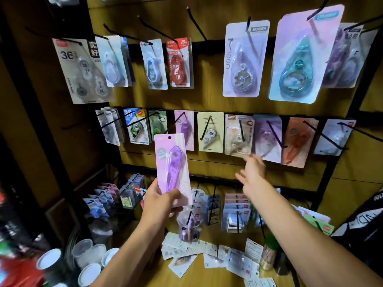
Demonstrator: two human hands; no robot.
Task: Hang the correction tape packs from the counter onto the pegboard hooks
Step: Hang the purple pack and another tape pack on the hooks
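down on the wooden counter (199,274), nearest the camera, a scatter of correction tape packs (209,253) lies flat and overlapping, mostly white card backs up. to their left stand several white-lidded tubs (89,255), blurred. above the counter the left hand (160,200) is raised, closed around the lower end of a pink-carded pack (173,164) holding a purple correction tape; thumb across the front, fingers behind, the pack upright with its punched hole at the top, free of any hook. the right hand (251,172) reaches further forward with fingers spread and slack, holding nothing, motion-blurred, its fingertips just below the middle row of hung packs. beyond the hands rises the wooden pegboard (207,100) with black hooks. its lowest row (228,210) carries small packs bunched close. the middle row (211,132) holds a line of single packs, among them a pink one with a purple tape directly behind the top of the held pack. the top row (246,59) has larger packs to the right and two bare hooks (195,22) near the centre.
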